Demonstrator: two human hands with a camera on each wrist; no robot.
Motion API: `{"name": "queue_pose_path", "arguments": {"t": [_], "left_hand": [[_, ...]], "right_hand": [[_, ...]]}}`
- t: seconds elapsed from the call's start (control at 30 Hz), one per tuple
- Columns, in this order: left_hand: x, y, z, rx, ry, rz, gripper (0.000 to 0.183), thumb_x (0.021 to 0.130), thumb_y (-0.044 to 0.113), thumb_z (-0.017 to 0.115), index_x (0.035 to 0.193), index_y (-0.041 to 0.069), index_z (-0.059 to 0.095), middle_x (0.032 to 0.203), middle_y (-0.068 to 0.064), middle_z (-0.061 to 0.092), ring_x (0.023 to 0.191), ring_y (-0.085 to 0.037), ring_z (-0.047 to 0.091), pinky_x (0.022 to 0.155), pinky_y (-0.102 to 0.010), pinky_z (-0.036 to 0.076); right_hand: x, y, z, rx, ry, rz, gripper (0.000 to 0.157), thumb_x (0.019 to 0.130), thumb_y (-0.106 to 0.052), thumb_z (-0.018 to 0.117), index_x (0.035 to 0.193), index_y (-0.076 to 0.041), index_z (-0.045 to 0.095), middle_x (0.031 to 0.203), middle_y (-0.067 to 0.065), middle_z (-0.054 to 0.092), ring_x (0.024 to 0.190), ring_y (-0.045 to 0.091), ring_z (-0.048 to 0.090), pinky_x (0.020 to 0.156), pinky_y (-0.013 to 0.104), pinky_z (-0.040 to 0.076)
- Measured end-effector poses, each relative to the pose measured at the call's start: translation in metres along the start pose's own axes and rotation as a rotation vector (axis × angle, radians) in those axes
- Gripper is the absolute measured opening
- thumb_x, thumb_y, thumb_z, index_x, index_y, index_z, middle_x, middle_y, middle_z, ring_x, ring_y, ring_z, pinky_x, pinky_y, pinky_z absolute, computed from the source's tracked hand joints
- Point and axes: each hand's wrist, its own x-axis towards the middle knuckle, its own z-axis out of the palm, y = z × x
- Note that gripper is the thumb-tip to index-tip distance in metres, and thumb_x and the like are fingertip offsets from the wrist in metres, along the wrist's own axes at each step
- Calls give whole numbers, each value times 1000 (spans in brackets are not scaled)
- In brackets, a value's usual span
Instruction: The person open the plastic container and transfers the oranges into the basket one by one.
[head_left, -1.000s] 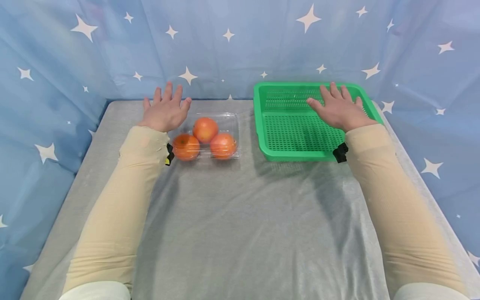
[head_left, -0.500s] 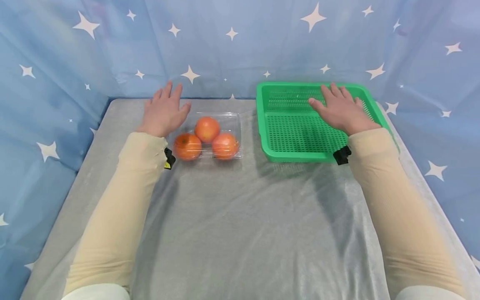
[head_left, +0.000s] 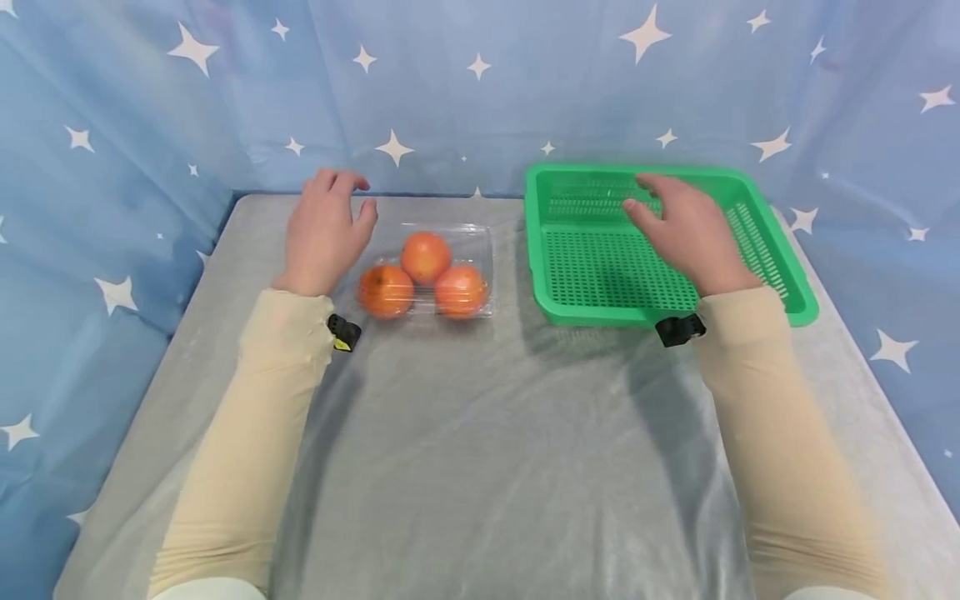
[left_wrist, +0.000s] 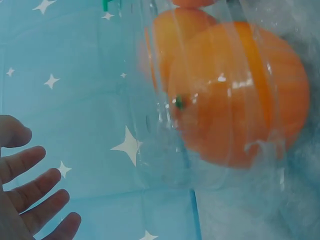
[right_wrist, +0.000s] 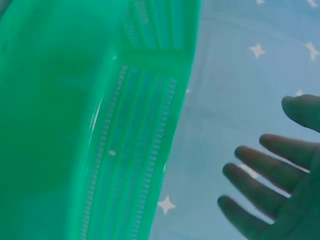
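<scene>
Three orange round fruits, probably oranges (head_left: 426,258), sit in a clear plastic box (head_left: 480,250) at the back left of the table. My left hand (head_left: 326,229) hovers just left of the box and holds nothing; its fingers are spread in the left wrist view. At the back right stands a green plastic basket (head_left: 592,315) with slotted walls and nothing inside. Over its right part hangs my right hand (head_left: 690,233), also holding nothing, thumb apart from the fingers. In the right wrist view its loosely bent fingers (right_wrist: 270,165) are apart from the basket wall.
A grey cloth (head_left: 480,450) covers the table. Behind it and on the sides hangs a blue curtain (head_left: 480,108) with white stars. Black wrist cameras (head_left: 345,332) sit at both cuffs.
Both hands have drawn slightly back, and their fingers have gone from spread and straight to bent downward. The view has shifted a little, so the box and basket appear farther right.
</scene>
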Motion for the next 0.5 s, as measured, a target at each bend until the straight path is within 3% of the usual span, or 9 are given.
{"name": "queue_pose_path", "arguments": {"t": [0.13,0.33,0.5], "left_hand": [[-7,-3,2,-65,34,-35,35,91,31,41,114,10,56,114,-9,50,105,-25,43,86,-40,38],[-22,-7,8,-189,83,-87,37,91,32,42,120,13,54,120,-2,50,112,-17,42,95,-32,35],[-35,-10,11,-327,135,-146,37,91,32,42,122,16,52,120,4,50,111,-8,42,93,-26,37]], "right_hand": [[-9,-8,10,99,99,-17,52,92,-44,39,137,-18,38,131,8,46,110,33,49,89,51,37],[-18,-21,28,279,250,-41,42,91,-41,43,130,-24,47,124,-2,53,111,16,50,92,34,41],[-22,-33,46,389,345,-83,36,92,-34,47,126,-24,50,118,-2,57,107,11,53,89,26,43]]}}
